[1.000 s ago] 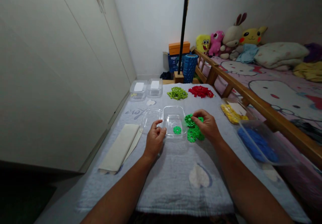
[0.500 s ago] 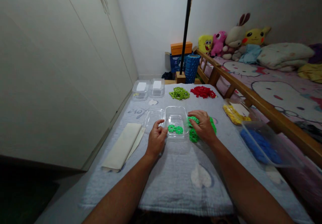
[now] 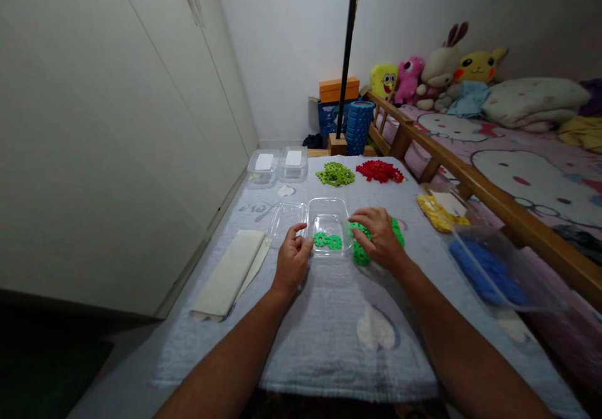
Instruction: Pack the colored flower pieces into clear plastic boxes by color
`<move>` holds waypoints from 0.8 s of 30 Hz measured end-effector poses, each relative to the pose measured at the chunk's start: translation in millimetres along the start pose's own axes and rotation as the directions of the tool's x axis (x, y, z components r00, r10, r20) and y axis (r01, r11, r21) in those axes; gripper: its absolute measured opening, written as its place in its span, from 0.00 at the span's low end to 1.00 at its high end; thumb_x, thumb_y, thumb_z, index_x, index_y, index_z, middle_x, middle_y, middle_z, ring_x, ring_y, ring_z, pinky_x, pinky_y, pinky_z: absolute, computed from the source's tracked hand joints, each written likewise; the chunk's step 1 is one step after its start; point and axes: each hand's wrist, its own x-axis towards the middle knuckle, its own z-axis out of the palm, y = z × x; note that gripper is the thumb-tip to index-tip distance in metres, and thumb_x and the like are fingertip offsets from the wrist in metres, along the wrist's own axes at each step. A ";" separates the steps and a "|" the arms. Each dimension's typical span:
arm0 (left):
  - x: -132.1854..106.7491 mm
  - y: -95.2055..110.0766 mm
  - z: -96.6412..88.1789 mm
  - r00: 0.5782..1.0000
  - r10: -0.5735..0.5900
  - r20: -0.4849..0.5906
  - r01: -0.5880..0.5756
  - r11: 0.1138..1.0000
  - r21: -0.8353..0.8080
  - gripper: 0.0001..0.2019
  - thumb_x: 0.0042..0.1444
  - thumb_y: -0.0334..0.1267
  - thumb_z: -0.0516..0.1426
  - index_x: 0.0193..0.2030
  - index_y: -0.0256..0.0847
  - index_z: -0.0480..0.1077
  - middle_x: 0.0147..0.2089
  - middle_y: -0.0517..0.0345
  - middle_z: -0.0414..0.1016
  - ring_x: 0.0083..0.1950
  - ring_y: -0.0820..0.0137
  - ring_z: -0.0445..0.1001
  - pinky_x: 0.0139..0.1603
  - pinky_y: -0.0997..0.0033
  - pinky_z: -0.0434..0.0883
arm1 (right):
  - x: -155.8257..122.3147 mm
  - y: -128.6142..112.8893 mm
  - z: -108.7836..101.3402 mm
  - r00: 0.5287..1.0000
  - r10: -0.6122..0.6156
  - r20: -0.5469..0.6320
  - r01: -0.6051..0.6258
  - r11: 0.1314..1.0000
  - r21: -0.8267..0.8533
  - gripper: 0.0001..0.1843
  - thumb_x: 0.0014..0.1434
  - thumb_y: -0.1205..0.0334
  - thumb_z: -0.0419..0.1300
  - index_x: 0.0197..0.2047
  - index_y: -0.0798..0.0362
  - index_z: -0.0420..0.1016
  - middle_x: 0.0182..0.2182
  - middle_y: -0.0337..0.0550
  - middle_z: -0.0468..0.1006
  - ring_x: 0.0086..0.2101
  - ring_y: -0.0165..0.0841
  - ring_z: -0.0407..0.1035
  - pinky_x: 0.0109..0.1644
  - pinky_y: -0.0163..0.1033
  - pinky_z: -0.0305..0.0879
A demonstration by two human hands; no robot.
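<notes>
On the cloth in front of me stands a clear plastic container (image 3: 328, 204) with two green toothed plastic discs (image 3: 327, 241) inside. My left hand (image 3: 294, 257) grips its left side, thumb against the wall and fingers curled. To its right lies a pile of green discs (image 3: 361, 254), partly covered by my right hand (image 3: 379, 237). The right fingers and thumb are bent around green disc material near the container's right rim; how many discs they hold is hidden. A clear lid (image 3: 285, 215) rests left of the container.
Light green (image 3: 335, 174) and red piece piles (image 3: 380, 170) lie farther back. Two lidded clear boxes (image 3: 277, 163) stand back left. Yellow pieces (image 3: 439, 213) and a box of blue pieces (image 3: 486, 273) sit right, beside the wooden bed rail (image 3: 451, 155). A folded cream cloth (image 3: 230, 275) lies left.
My right hand has shifted slightly left toward the container's rim, its fingers and thumb curled over the green discs. My left hand keeps its place on the container.
</notes>
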 end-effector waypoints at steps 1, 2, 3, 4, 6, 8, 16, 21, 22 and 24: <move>0.0 0.2 0.1 1.000 0.001 -0.002 -0.001 1.000 0.000 0.20 0.60 0.46 0.58 0.56 0.41 0.66 0.23 0.72 0.54 0.24 0.75 0.56 0.28 0.75 0.55 | 1.3 -7.9 0.0 0.999 -0.021 -0.030 0.021 1.000 0.008 0.14 0.65 0.61 0.55 0.49 0.50 0.80 0.49 0.48 0.79 0.52 0.43 0.64 0.59 0.51 0.55; 0.1 0.2 0.3 1.000 0.001 -0.001 -0.001 1.000 -0.001 0.21 0.60 0.47 0.59 0.57 0.41 0.66 0.23 0.72 0.55 0.24 0.75 0.56 0.28 0.75 0.55 | 2.8 -15.3 -0.2 0.998 -0.045 -0.033 0.045 0.999 0.010 0.14 0.66 0.61 0.54 0.49 0.50 0.79 0.49 0.48 0.80 0.53 0.43 0.64 0.60 0.52 0.53; 0.2 0.1 0.4 1.000 0.003 0.000 -0.003 1.000 -0.006 0.21 0.59 0.47 0.59 0.57 0.41 0.65 0.23 0.72 0.55 0.24 0.75 0.55 0.28 0.75 0.55 | 4.8 -22.3 -0.5 0.998 -0.070 -0.008 0.070 0.998 0.010 0.14 0.66 0.61 0.54 0.49 0.50 0.79 0.49 0.48 0.80 0.53 0.43 0.65 0.61 0.52 0.52; 0.3 0.1 0.6 1.000 0.005 0.002 -0.005 1.000 -0.014 0.22 0.59 0.47 0.60 0.57 0.41 0.65 0.23 0.73 0.55 0.24 0.75 0.55 0.28 0.75 0.55 | 7.2 -28.5 -0.9 0.995 -0.094 0.041 0.094 0.996 0.007 0.14 0.66 0.62 0.54 0.48 0.50 0.79 0.49 0.48 0.81 0.53 0.43 0.66 0.61 0.52 0.52; 0.3 0.0 1.1 1.000 0.013 0.007 -0.013 0.999 -0.031 0.23 0.58 0.47 0.61 0.57 0.41 0.65 0.23 0.73 0.56 0.24 0.75 0.55 0.28 0.75 0.55 | 13.5 -38.9 -0.9 0.974 -0.132 0.183 0.136 0.991 -0.008 0.13 0.66 0.64 0.54 0.47 0.52 0.79 0.47 0.48 0.82 0.51 0.42 0.68 0.60 0.52 0.53; -0.1 0.4 1.5 1.000 0.026 0.012 -0.026 0.999 -0.037 0.24 0.57 0.47 0.61 0.57 0.40 0.65 0.23 0.73 0.56 0.24 0.76 0.55 0.29 0.76 0.55 | 21.6 -47.1 0.1 0.933 -0.146 0.330 0.166 0.986 -0.035 0.14 0.65 0.67 0.53 0.46 0.54 0.80 0.45 0.50 0.82 0.49 0.41 0.71 0.58 0.49 0.56; -3.9 2.5 1.5 0.994 0.104 0.041 -0.106 0.993 0.044 0.24 0.59 0.47 0.61 0.59 0.40 0.66 0.23 0.71 0.57 0.26 0.74 0.58 0.30 0.75 0.56 | 46.4 -67.3 15.0 0.800 0.025 0.600 0.148 0.960 -0.237 0.12 0.63 0.71 0.56 0.42 0.56 0.82 0.41 0.56 0.83 0.38 0.41 0.77 0.40 0.40 0.64; -2.5 -0.2 1.0 0.993 0.118 0.023 -0.119 0.990 0.077 0.22 0.60 0.45 0.60 0.58 0.39 0.66 0.23 0.71 0.57 0.26 0.74 0.58 0.30 0.75 0.57 | 46.5 -55.9 15.7 0.827 -0.055 0.560 0.128 0.988 -0.092 0.17 0.59 0.76 0.55 0.44 0.55 0.82 0.40 0.51 0.85 0.40 0.38 0.77 0.43 0.38 0.66; -1.9 -0.8 1.0 0.994 0.111 0.019 -0.112 0.991 0.078 0.22 0.60 0.45 0.59 0.58 0.39 0.66 0.23 0.72 0.57 0.25 0.74 0.58 0.31 0.75 0.57 | 46.9 -49.1 12.4 0.868 -0.069 0.493 0.110 0.992 -0.054 0.19 0.58 0.76 0.54 0.45 0.54 0.82 0.41 0.50 0.84 0.41 0.37 0.77 0.45 0.38 0.67; -0.8 -1.5 0.8 0.996 0.089 0.008 -0.089 0.994 0.069 0.22 0.60 0.46 0.59 0.57 0.40 0.67 0.23 0.72 0.56 0.25 0.75 0.57 0.30 0.75 0.56 | 47.7 -30.5 3.3 0.942 -0.053 0.331 0.055 0.998 0.003 0.21 0.59 0.76 0.52 0.48 0.53 0.81 0.43 0.49 0.84 0.42 0.36 0.76 0.48 0.38 0.67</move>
